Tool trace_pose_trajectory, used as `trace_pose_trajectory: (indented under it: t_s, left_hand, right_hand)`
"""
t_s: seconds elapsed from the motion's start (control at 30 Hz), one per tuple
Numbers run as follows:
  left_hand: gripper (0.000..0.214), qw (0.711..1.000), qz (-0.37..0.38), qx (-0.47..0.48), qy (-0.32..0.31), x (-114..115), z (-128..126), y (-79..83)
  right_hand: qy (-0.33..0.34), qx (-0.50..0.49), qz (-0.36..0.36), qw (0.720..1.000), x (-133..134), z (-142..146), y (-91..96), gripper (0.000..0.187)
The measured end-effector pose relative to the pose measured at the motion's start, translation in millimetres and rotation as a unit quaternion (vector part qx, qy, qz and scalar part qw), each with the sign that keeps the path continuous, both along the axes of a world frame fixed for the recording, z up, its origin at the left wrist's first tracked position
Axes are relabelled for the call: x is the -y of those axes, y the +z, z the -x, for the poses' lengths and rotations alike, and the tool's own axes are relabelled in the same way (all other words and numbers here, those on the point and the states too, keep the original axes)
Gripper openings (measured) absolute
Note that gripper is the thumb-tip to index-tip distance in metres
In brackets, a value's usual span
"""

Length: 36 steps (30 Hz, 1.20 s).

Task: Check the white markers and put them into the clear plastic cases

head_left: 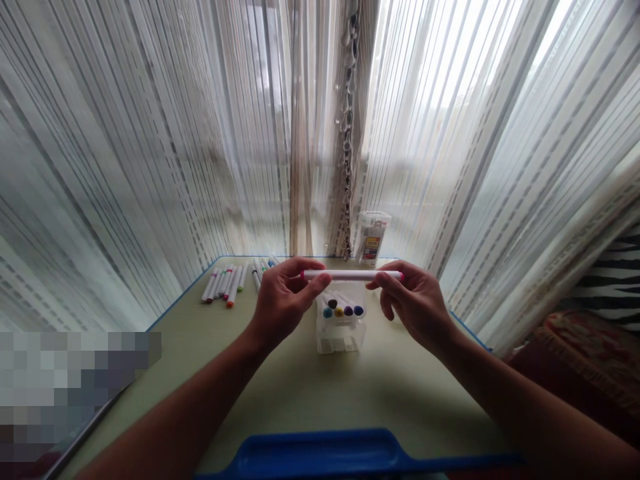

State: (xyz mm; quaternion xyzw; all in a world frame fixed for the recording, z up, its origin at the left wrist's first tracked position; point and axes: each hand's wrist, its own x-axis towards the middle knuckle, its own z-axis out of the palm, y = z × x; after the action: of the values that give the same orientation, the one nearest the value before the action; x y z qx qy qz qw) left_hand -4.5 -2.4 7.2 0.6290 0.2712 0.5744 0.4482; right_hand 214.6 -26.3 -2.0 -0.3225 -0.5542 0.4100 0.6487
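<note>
A white marker (350, 275) with pink ends is held level in front of me, above the table. My left hand (287, 290) pinches its left end between thumb and fingers. At the other end, my right hand (410, 293) grips it the same way. Below and just beyond the marker sits a clear plastic case (341, 339), partly hidden by the marker. Several white markers lie in it, their teal, yellow, purple, blue and dark ends (340, 311) facing me.
Several loose markers (225, 283) lie at the table's back left, more behind my left hand. A clear lidded box (374, 237) with a label stands at the back right. The pale table (200, 360) has a blue tray edge (320, 453) in front; striped curtains (240, 133) hang behind.
</note>
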Motion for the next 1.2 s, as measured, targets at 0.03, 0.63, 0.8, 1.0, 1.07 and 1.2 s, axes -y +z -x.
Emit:
trace_pose_trajectory:
  t_s: [0.03, 0.63, 0.8, 1.0, 1.07, 1.2]
  left_hand:
    - [0.028, 1.0, -0.002, -0.002, -0.001, -0.3, 0.1, -0.5]
    - [0.024, 1.0, 0.005, 0.019, -0.02, -0.8, 0.3, -2.3]
    - [0.024, 1.0, 0.003, 0.021, -0.022, -1.5, 0.4, -2.8]
    - [0.026, 0.999, 0.001, 0.028, -0.033, -3.4, 0.5, -4.3]
    - [0.025, 0.999, 0.0, 0.029, -0.032, -3.1, 0.4, -3.8]
    - [0.025, 0.999, 0.007, 0.038, -0.036, -1.5, 0.5, -1.7]
  right_hand:
    - [0.0, 0.0, 0.0, 1.0, -0.2, -0.1, -0.1, 0.023]
    - [-0.039, -0.005, 0.031, 0.999, 3.1, 2.1, 0.5, 0.027]
    - [-0.044, -0.009, 0.038, 0.998, 2.7, 1.3, -1.5, 0.028]
    - [-0.045, -0.007, 0.042, 0.998, 4.2, 1.3, -1.0, 0.028]
    - [-0.039, -0.009, 0.043, 0.998, 4.9, 1.8, 0.3, 0.027]
    - [-0.026, -0.021, 0.042, 0.999, 5.9, 3.5, 3.4, 0.027]
